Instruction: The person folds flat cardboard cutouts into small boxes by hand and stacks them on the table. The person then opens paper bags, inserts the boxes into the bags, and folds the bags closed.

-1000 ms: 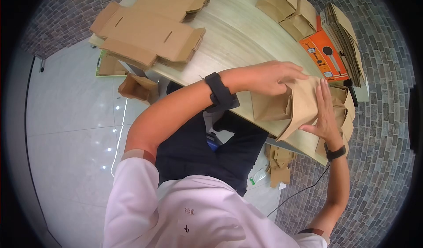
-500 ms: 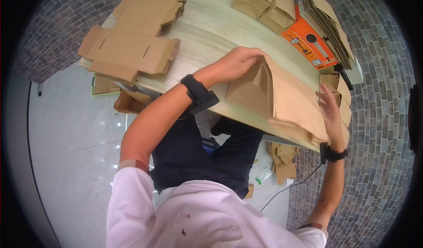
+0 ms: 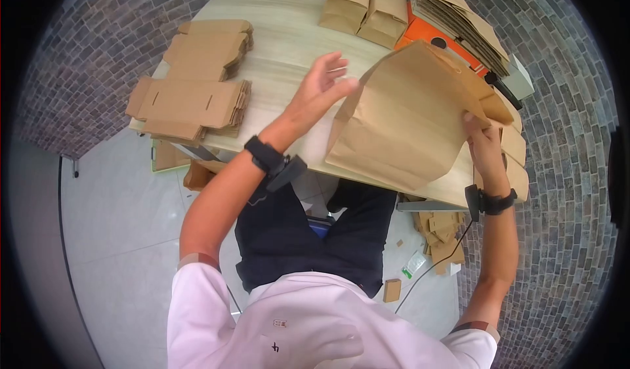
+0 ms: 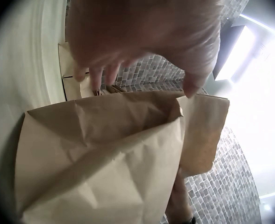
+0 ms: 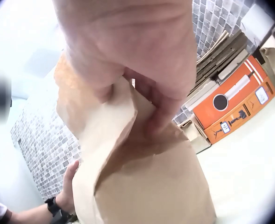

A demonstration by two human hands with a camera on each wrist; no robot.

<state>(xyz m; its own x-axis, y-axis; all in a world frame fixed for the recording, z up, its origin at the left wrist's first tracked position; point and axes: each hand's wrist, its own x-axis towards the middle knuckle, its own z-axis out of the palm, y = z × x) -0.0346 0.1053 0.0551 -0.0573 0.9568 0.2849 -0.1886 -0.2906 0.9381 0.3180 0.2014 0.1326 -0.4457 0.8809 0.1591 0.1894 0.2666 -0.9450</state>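
Note:
A large brown paper bag point(image 3: 403, 116) lies tilted over the table's near right part, creased along its side folds. My right hand point(image 3: 484, 147) pinches its edge at the right. Seen from the right wrist, that hand point(image 5: 137, 60) has thumb and fingers on either side of the folded paper point(image 5: 123, 102). On the bag's left, my left hand point(image 3: 321, 88) is raised with fingers spread, its thumb tip right at the bag's side. The left wrist view has the left hand point(image 4: 146, 37) above the creased paper point(image 4: 104, 154), fingers extended.
Flattened cardboard boxes point(image 3: 190, 103) are stacked on the table's left. Two standing paper bags point(image 3: 346, 3) are at the back, beside an orange box point(image 3: 423, 33) with cardboard sheets point(image 3: 453, 1) by it. More folded bags point(image 3: 515, 143) lie right; cardboard scraps point(image 3: 443, 234) litter the floor.
The bag has been turned and raised, its broad side now facing up. My left hand has come off the bag's top edge and opened; my right hand has taken hold of the right edge.

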